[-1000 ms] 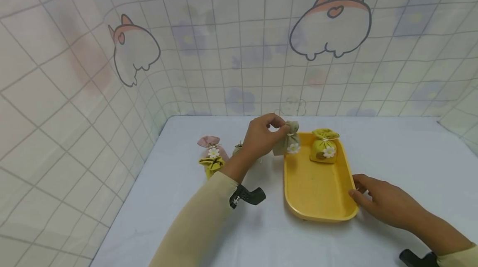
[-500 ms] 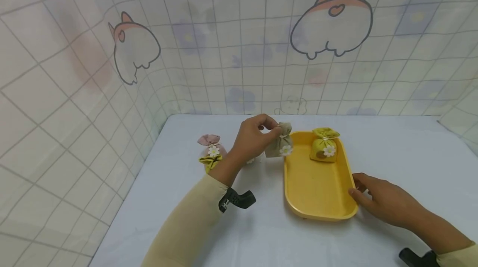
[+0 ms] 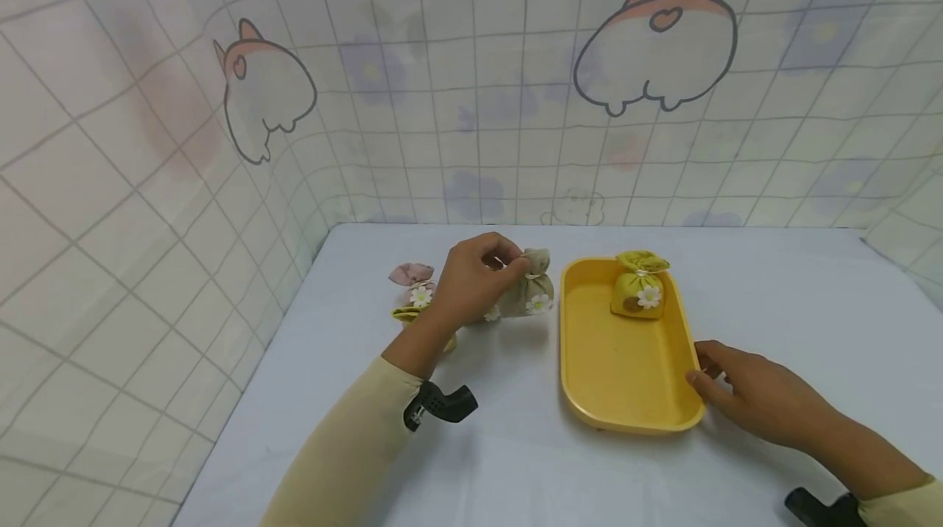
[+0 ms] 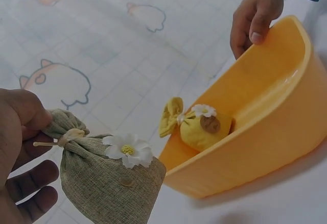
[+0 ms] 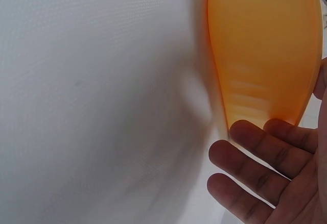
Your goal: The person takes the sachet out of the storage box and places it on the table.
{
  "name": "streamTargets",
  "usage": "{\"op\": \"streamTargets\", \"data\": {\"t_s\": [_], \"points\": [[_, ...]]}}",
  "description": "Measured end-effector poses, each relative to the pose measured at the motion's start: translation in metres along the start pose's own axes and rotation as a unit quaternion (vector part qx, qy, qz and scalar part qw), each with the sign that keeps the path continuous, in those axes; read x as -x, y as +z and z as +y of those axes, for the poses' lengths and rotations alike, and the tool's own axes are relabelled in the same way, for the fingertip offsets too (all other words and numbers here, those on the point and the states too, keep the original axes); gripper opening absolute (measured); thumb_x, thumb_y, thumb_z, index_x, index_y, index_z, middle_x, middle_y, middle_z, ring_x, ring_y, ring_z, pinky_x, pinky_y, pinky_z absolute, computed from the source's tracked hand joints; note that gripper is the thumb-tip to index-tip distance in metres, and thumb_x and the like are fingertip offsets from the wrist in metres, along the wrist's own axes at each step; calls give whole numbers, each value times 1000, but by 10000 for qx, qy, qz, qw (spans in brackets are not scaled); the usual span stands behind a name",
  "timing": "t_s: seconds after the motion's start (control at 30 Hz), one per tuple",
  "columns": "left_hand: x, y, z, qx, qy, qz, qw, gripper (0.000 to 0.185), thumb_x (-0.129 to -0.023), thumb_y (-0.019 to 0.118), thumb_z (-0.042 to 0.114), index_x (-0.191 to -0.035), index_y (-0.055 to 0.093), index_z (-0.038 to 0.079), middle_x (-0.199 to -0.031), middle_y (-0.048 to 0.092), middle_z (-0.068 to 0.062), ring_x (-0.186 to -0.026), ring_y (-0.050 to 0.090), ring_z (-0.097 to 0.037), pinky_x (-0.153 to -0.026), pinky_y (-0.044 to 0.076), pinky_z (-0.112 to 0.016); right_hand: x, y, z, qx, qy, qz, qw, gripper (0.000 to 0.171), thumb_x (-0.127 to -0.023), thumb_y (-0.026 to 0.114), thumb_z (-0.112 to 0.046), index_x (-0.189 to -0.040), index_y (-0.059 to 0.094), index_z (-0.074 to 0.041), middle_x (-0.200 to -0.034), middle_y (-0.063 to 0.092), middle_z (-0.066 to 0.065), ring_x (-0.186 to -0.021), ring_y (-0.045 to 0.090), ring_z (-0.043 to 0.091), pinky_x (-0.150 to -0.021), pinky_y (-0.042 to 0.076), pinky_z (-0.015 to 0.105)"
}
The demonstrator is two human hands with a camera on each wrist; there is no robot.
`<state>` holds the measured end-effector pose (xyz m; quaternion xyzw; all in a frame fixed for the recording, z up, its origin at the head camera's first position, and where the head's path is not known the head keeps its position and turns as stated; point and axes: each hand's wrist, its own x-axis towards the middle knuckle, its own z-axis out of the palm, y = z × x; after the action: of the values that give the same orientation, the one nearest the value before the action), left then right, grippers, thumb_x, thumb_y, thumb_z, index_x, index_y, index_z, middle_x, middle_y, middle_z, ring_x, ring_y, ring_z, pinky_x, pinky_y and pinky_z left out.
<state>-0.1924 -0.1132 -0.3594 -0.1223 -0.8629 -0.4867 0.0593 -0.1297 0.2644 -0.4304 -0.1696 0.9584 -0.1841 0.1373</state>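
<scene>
At the centre of the head view, a person's left hand (image 3: 471, 277) pinches the gathered neck of a small burlap pouch (image 3: 532, 291), thumb and fingers curled around the cloth above its tie. The pouch is coarse, olive-grey woven fabric, squat and rounded below, cinched with a pale cord, and carries a white daisy with a yellow middle on its front. In the left wrist view the weave, the cord knot and a small brown button below the flower show plainly (image 4: 110, 175). The pouch sits just to the left of a yellow tray (image 3: 626, 380), outside its rim; whether it touches the tabletop cannot be told.

The tray is smooth, glossy plastic, oblong with rounded corners and a raised lip. At its far end stands a yellow pouch (image 3: 639, 285) of the same shape, also with a daisy. At lower right of the frame, the right hand (image 3: 751, 396) rests against the tray's near right corner, its fingers loosely extended along the rim; the right wrist view shows the fingertips (image 5: 255, 137) touching the tray's edge.

To the left of the left hand lie a pink pouch (image 3: 414, 282) and another yellow one (image 3: 409, 315), partly hidden behind the wrist. All sit on a pale tablecloth (image 3: 516, 461).
</scene>
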Motion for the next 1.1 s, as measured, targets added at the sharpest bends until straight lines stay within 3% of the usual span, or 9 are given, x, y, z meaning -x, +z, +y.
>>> {"op": "streamTargets", "data": {"t_s": [0.3,0.7,1.1], "points": [[7,-9,-10,23,280,3,9996,12,-94,74,26,-91,71,15,-90,70,5,-86,64,-15,-74,55,-33,0,0,2,-28,30,-17,10000,67,-101,56,-56,-138,54,0,-105,68,-1,-85,62,15,-70,56,44],[13,-14,-19,-48,68,49,10000,12,-93,75,24,-91,71,13,-89,70,4,-85,64,-16,-76,54,-34,0,-1,1,-17,-66,42,10000,63,-102,57,-52,-137,54,-1,-103,68,-2,-83,60,13,-68,54,40],[16,-15,-23,262,39,56,9996,8,-97,70,22,-95,70,14,-91,70,2,-84,64,-18,-75,54,-35,-1,0,1,-21,-53,48,10000,63,-102,57,-52,-137,54,0,-104,68,-2,-83,60,13,-68,54,40]]}}
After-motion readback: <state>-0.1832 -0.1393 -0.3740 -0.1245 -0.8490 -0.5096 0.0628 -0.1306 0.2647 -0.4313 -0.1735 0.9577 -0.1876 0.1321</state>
